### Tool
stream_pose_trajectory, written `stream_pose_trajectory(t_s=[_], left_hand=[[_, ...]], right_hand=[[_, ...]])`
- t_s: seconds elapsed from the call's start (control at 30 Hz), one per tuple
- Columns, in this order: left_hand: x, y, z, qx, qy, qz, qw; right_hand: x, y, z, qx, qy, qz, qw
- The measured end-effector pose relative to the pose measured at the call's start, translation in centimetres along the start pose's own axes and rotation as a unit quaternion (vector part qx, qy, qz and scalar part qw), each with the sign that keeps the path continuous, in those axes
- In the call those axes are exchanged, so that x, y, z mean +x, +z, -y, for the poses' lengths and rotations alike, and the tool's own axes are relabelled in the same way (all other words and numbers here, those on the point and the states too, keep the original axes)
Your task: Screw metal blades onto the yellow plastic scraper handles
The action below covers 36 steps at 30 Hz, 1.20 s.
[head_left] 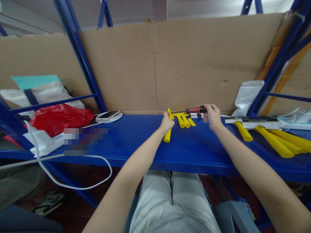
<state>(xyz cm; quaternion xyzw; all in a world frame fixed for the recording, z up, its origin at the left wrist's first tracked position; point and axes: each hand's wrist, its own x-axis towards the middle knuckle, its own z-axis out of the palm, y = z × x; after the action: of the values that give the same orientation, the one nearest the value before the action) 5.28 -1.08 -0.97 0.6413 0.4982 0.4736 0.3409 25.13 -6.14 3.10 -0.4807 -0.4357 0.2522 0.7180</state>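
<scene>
The head view looks forward and down from above the person's lap [156,200], over the nearby table [128,136], facing the upright cardboard [194,61] almost squarely.

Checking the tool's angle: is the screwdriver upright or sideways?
Sideways: the screwdriver runs nearly level across the view from the right hand toward the yellow piece in the left hand. Whether its tip touches, I cannot tell.
</scene>
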Motion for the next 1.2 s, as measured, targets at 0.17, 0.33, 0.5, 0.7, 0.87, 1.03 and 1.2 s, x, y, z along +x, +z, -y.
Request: stream_pose_trajectory(t_s=[0.17, 0.33, 0.5, 0.7, 0.87, 1.03, 1.2], left_hand=[[0.1, 0.0, 0.1, 0.003, 0.008, 0.003, 1.000], [0.2, 0.0, 0.2, 0.005, 0.007, 0.005, 1.000], [0.2, 0.0, 0.2, 0.012, 0.011, 0.008, 1.000], [0.1, 0.0, 0.2, 0.018, 0.003, 0.005, 1.000], [0.1, 0.0, 0.1, 0.018, 0.003, 0.003, 1.000], [0.3, 0.0, 0.2, 0.011, 0.010, 0.003, 1.000], [0.6, 0.1, 0.5, 0.005, 0.013, 0.006, 1.000]], right_hand=[[-0.4, 0.0, 0.4, -0.032, -0.019, 0.007, 0.999], [-0.1, -0.1, 0.0, -0.020, -0.010, 0.012, 1.000], [0.0, -0.2, 0.0, -0.010, -0.009, 0.019, 1.000], [0.3, -0.4, -0.4, -0.037, -0.037, 0.013, 0.999], [0.4, -0.3, -0.5, 0.004, 0.010, 0.020, 1.000], [0.8, -0.5, -0.8, -0.026, -0.034, 0.004, 0.999], [0.5, -0.4, -0.5, -0.039, -0.029, -0.006, 0.999]])
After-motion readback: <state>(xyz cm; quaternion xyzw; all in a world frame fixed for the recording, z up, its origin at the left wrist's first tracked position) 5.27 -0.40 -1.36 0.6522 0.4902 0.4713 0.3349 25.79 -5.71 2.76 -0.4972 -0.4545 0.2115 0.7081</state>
